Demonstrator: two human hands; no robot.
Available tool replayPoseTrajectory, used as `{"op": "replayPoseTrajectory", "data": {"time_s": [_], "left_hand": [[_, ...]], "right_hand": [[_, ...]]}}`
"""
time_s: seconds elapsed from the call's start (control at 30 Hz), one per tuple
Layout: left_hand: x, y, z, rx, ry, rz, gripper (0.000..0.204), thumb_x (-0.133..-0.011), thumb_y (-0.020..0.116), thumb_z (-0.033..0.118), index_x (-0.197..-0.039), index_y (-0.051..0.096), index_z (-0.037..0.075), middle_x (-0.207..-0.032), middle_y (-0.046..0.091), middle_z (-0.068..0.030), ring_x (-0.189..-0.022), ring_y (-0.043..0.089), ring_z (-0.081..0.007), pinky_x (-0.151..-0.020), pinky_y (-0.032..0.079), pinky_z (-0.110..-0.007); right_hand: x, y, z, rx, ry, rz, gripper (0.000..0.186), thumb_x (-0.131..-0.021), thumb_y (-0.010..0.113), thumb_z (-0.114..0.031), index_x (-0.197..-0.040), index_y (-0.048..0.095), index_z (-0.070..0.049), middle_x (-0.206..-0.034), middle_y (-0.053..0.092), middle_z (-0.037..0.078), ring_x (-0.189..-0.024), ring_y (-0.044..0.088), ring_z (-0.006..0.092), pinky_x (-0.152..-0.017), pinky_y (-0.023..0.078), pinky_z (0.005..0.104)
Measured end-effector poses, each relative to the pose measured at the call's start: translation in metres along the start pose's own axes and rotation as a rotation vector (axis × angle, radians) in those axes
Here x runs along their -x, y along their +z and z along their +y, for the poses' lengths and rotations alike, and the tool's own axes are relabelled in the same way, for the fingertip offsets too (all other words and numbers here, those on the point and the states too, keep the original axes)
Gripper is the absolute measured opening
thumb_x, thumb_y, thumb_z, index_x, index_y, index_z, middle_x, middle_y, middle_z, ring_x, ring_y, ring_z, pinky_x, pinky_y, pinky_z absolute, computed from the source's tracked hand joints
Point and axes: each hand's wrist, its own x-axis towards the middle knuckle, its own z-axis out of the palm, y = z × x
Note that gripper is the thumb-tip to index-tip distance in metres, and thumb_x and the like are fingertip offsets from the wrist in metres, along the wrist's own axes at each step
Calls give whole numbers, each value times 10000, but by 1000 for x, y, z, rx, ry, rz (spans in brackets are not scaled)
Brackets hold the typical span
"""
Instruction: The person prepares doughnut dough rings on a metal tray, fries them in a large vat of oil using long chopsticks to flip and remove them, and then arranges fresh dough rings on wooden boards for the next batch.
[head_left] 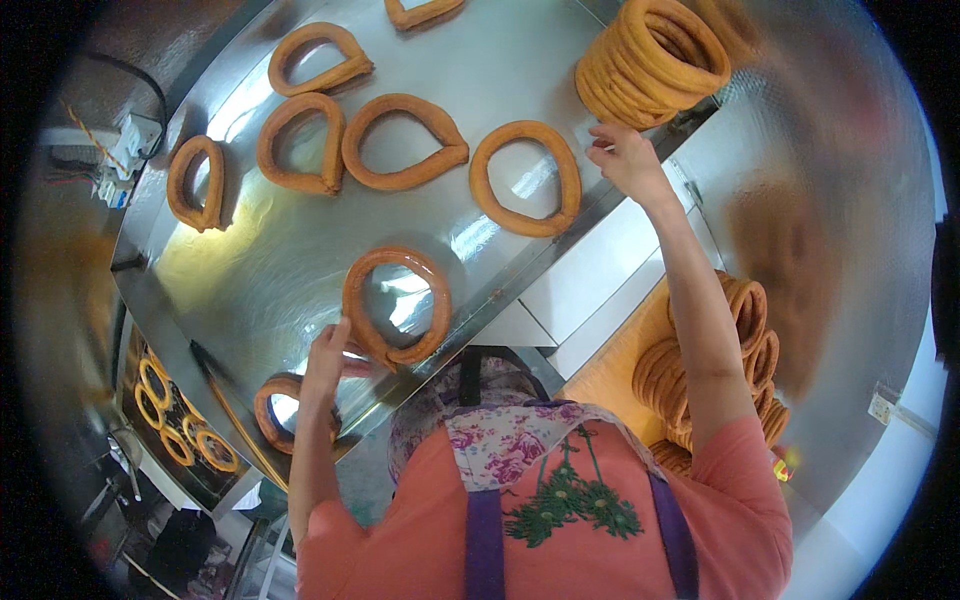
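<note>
Left hand (326, 352) touches a ring (440, 300), grip unclear. Right hand (628, 163) is spread, by a stack (630, 75). Loose rings (398, 181) ahead aren't stacked yet.

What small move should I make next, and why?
Probably ease the right hand leftward to the loose ring. That hand shows nothing held, and this ring lies on the metal table right beside its fingers, near the stack of rings. The left hand is at another ring, so it seems less free.
</note>
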Motion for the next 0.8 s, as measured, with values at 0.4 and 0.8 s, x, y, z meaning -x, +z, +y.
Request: {"op": "replayPoseTrajectory", "data": {"time_s": [0.4,0.8], "left_hand": [[-29,100,106,144,775,45,368,-886,544,237,-1123,525,-45,-971,602,-131,-827,594,-172,-768,482,-285],[-88,169,183,-319,742,-35,483,-869,486,406,-1040,598,-31,-916,627,-148,-833,586,-225,-773,445,-327]], "right_hand": [[-23,6,-9,-145,301,-296,329,-824,558,-236,-953,607,63,-788,645,159,-718,654,229,-545,534,312],[-15,-13,-16,-370,292,-286,455,-875,511,-383,-908,536,71,-763,605,152,-554,624,210,-516,549,294]]}}
